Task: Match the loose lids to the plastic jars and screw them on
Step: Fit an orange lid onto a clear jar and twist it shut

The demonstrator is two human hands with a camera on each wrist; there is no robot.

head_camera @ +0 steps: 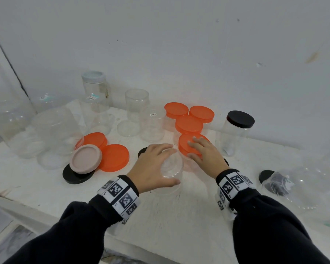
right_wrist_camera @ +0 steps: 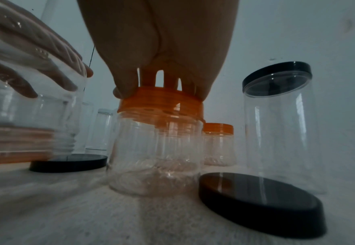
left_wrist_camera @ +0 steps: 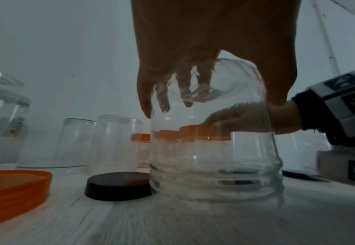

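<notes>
Now we work at a white table (head_camera: 179, 216) set against the wall, its top crowded with clear jars and loose lids so that everything is within reach. Far left stand the biggest clear jars (head_camera: 55, 130), most of them mouth down, probably so that they stay clean until lidded. At far right a tall jar with a black lid (head_camera: 236, 130) stands upright and closed, and behind our hands three orange-lidded jars (head_camera: 189, 115) are grouped, which we judge finished and pushed back out of the way.

Our left hand (head_camera: 156, 166) grips an inverted clear jar (head_camera: 171, 172) from above, fingers spread and curled round its base, thumb on the near side. Its threaded mouth sits on the table; we take it that it must be turned over before any lid can go on.

Our right hand (head_camera: 206, 153) clamps down on an orange lid (head_camera: 189, 143), fingers curled over its rim. The lid sits on a small ribbed jar (right_wrist_camera: 155, 157), likely being screwed tight.

Near left lie loose lids: two orange lids (head_camera: 107, 151), a pink lid (head_camera: 85, 159) stacked on a black lid (head_camera: 74, 178). Another black lid (left_wrist_camera: 117, 185) touches the inverted jar's left side.
</notes>
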